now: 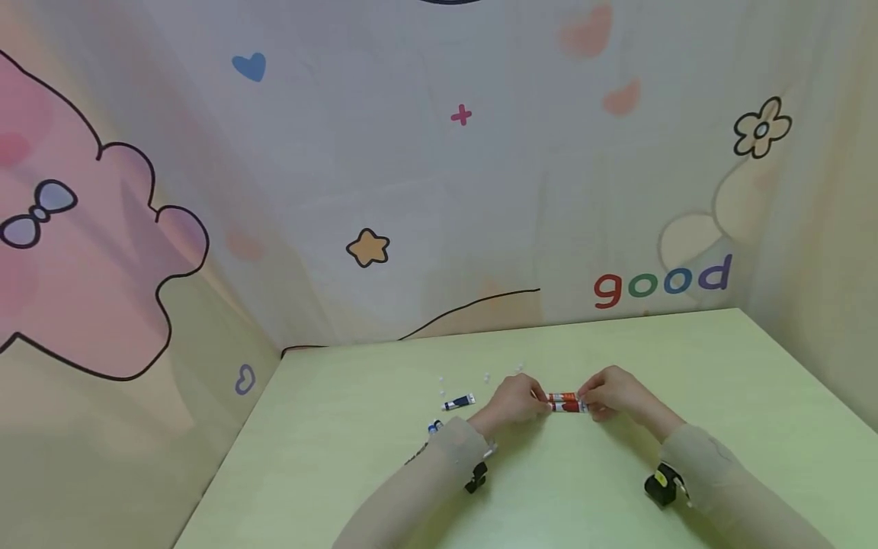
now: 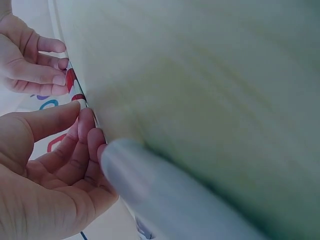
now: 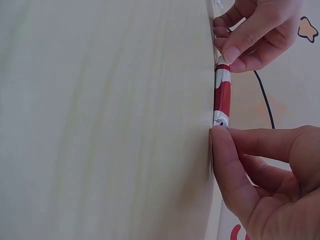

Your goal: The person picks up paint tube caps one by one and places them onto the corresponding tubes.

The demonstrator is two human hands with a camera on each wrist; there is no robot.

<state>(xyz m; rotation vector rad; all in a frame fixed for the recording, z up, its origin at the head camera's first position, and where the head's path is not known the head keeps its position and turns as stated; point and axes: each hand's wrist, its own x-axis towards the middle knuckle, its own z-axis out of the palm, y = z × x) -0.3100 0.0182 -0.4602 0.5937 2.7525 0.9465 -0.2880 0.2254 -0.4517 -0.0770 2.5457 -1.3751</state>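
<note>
Two small paint tubes lie side by side on the table in the head view, an orange-red paint tube behind a red paint tube. My left hand pinches their left ends between thumb and fingers. At the opposite ends, my right hand pinches with thumb and forefinger. In the right wrist view the red-and-white tube rests along the tabletop between both hands. From the left wrist only a short stretch of that tube shows; fingers cover its ends.
A dark blue tube lies left of my left hand. More blue-ended tubes are partly hidden behind the left sleeve. Several tiny white pieces are scattered farther back. A printed curtain stands behind the pale green table.
</note>
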